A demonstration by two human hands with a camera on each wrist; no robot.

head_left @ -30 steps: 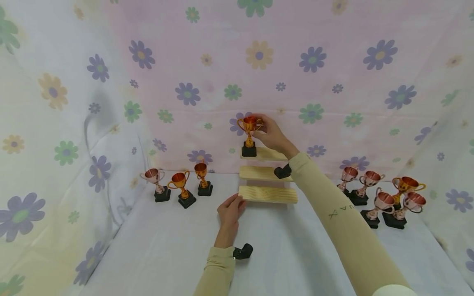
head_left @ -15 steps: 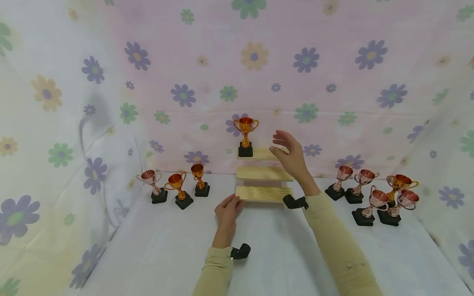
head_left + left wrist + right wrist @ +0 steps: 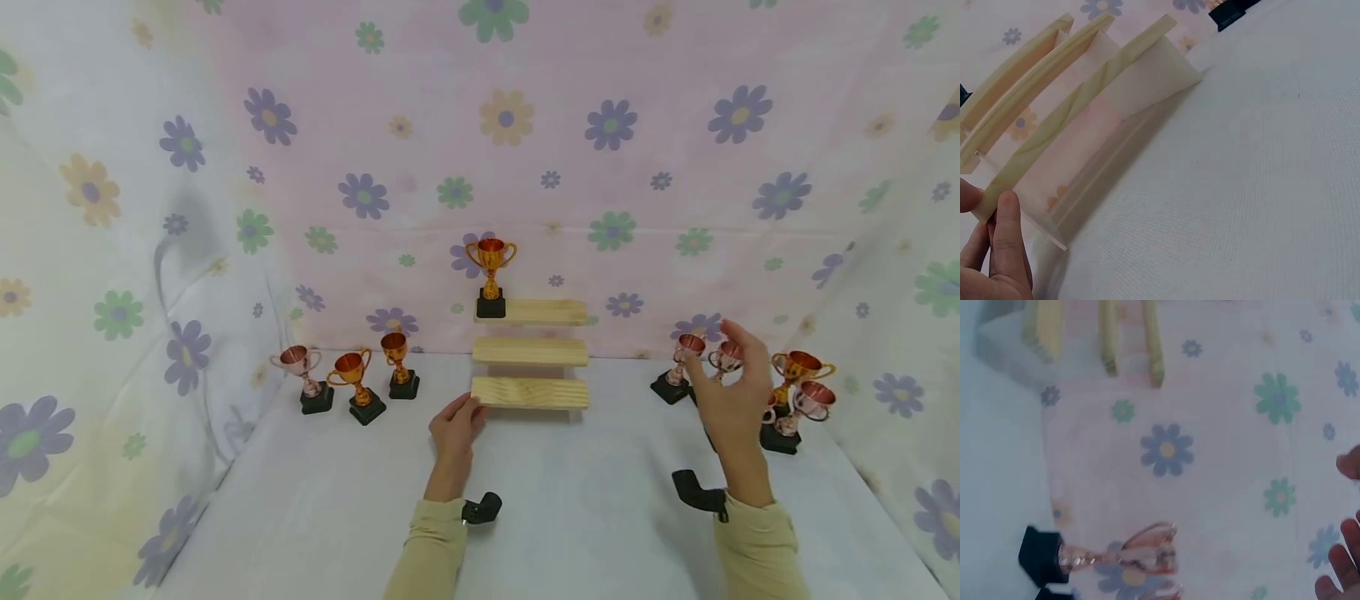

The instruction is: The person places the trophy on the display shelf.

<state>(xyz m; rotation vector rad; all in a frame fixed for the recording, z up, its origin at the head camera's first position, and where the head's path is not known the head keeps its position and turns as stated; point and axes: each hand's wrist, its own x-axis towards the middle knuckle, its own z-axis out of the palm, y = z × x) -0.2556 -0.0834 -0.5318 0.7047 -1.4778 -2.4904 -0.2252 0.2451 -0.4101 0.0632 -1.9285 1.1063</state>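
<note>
A three-step wooden shelf stand [image 3: 529,392] with clear side panels stands at the back of the white table. My left hand [image 3: 452,433] pinches the left end of its lowest plank, as the left wrist view shows with thumb and fingers [image 3: 1007,234] on either side of the wood. On the left of the top plank a gold trophy cup [image 3: 491,254] stands upright on a black base. Over the right-hand group of trophies is my right hand [image 3: 735,408], fingers spread and holding nothing. It partly hides them; nearest its thumb is a rose-gold trophy cup [image 3: 672,379].
Left of the stand are a rose-gold trophy [image 3: 309,379] and two gold trophies [image 3: 360,387]. At the far right, a gold trophy [image 3: 799,368] stands behind another rose-gold trophy [image 3: 810,402]. A flowered cloth [image 3: 420,108] hangs behind the table.
My right hand has let go of the gold trophy on the top plank and moved right and down to the right-hand trophies. The left hand keeps its hold on the lowest plank.
</note>
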